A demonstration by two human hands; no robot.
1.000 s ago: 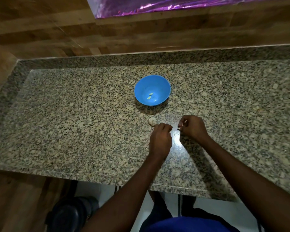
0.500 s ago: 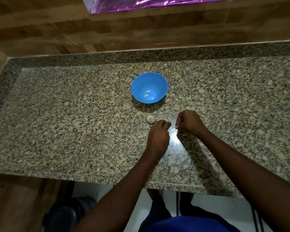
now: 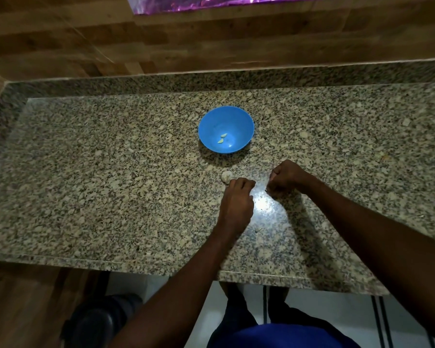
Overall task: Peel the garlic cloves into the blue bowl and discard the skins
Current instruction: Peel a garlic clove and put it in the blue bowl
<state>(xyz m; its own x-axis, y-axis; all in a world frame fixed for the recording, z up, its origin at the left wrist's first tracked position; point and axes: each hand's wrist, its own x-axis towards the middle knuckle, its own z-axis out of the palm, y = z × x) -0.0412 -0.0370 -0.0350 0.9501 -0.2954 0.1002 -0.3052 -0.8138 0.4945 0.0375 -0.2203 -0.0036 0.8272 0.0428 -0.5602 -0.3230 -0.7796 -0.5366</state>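
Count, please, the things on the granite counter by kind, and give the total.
Blue bowl: 1
Peeled garlic cloves in the bowl: 2
Garlic bulb on the counter, beside the left hand: 1
Total: 4
Whether the curled right hand holds anything cannot be told.

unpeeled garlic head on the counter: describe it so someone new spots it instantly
Start at the granite counter and find the blue bowl near its middle. Just in front of the bowl, toward the person, lies the garlic head, right by the left hand fingertips. It is a pale, lumpy ball lying on the stone, unlike the two peeled cloves inside the bowl.
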